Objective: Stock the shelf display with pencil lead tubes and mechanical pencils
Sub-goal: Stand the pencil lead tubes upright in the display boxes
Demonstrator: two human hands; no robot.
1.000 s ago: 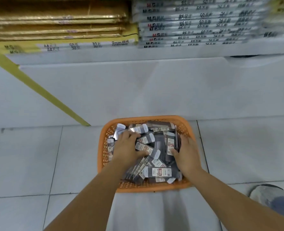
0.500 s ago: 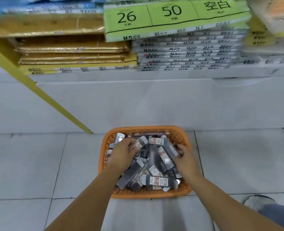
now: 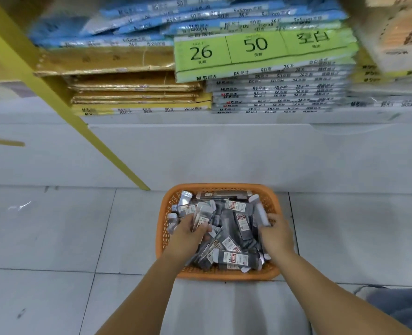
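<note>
An orange plastic basket stands on the tiled floor in front of a low shelf. It is heaped with several grey pencil lead tubes that carry white and red labels. My left hand is inside the basket on its left side and grips a bunch of tubes, which stick up between thumb and fingers. On the right side of the heap, my right hand curls its fingers round a tube. No mechanical pencils can be told apart in the heap.
The white shelf base rises just behind the basket. Stacks of packed loose-leaf paper lie on the shelf above. A yellow slanted strut runs down to the floor left of the basket. Part of a leg shows at lower right.
The camera has tilted up, so more of the shelf shows. My left hand has gathered and raised a bunch of tubes. My right hand has closed round a tube on the right side.
</note>
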